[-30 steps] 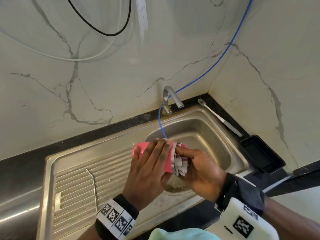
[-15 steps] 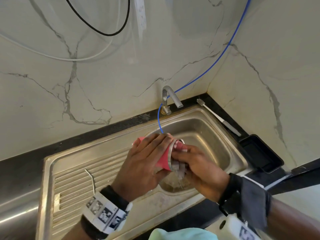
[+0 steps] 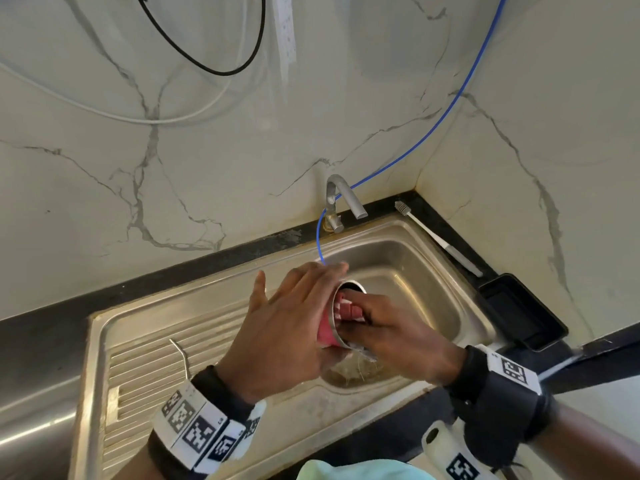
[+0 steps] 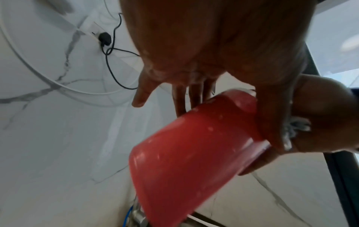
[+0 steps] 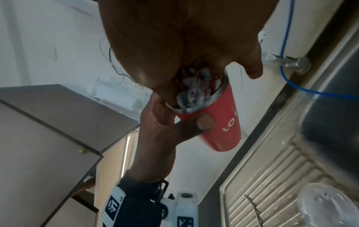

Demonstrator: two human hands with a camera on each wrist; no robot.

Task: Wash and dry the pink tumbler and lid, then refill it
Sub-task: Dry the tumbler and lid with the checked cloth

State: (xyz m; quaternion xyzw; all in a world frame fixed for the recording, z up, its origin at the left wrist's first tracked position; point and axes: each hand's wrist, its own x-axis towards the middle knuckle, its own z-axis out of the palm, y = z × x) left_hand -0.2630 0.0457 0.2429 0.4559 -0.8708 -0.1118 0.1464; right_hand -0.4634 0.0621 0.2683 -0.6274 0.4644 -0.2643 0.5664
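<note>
marble walls enclosing steel sink [image 3: 433, 271]. left hand [image 3: 287, 327] gripping pink tumbler [image 4: 186, 153] tilted over basin; right hand [image 3: 398, 330] clenching grey scrubber [image 5: 194, 90], working it inside mouth. washing step running. next likely: rinsing under tap [image 3: 341, 199], keeping firm hold on wet wall.

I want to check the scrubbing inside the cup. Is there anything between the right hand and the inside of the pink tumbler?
Only the grey scrubbing cloth, which the right hand pushes into the open mouth of the pink tumbler. No lid covers the mouth. The left hand holds the tumbler from outside.
</note>
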